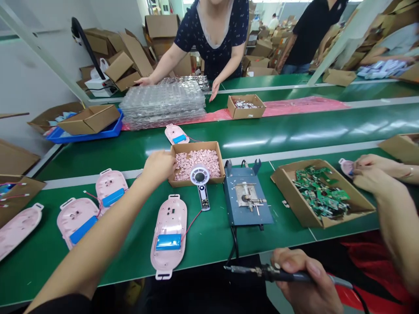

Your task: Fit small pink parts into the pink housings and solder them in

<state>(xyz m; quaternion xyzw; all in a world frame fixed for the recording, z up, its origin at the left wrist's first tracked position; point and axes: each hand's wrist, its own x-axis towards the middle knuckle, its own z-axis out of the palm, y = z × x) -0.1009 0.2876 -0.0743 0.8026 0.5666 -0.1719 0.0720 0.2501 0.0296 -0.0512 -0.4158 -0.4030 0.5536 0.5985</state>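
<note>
Black soldering iron (258, 272), grip hidden

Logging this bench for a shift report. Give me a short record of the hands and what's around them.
Left hand: at the edge of a cardboard box of small pink parts
Right hand: holding a soldering iron
Nearby: pink plastic casing with a blue battery, blue metal jig, box of green circuit boards
Co-worker at right: hands on a pink part
Co-worker across the belt: hands at a stack of clear plastic trays
</note>
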